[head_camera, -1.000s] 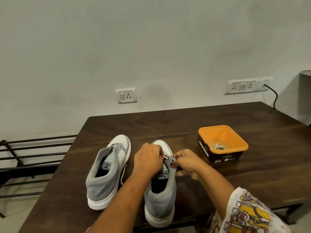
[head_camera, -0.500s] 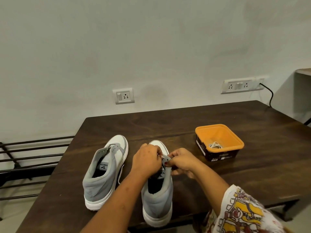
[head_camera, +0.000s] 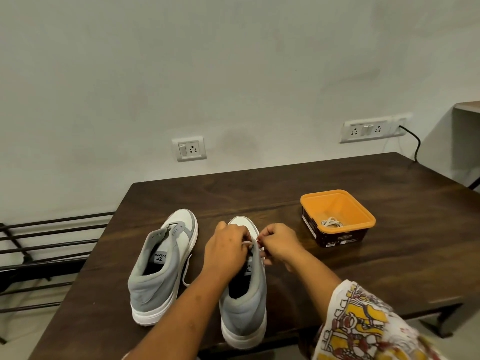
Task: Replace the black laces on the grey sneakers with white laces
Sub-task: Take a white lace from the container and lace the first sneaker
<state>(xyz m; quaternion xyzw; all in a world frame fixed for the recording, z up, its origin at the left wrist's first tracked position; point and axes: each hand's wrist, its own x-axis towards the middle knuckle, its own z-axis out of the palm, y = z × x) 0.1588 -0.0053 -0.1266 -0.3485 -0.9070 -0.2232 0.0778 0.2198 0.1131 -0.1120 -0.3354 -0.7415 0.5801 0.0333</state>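
head view: two grey sneakers on the dark surface (head_camera: 285,183), toes pointing away, left sneaker (head_camera: 158,281) beside right sneaker (head_camera: 244,307). left hand (head_camera: 226,248) and right hand (head_camera: 279,245) hover over the right one's tongue, fingers (head_camera: 266,236) pinching a white lace (head_camera: 248,242) between them. a spare lace (head_camera: 331,223) lies coiled in the orange tub (head_camera: 337,194) nearby.

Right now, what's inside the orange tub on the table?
A coiled white lace lies on the floor of the orange tub, toward its near wall. Nothing else shows inside, but the near wall hides the strip of floor right behind it.
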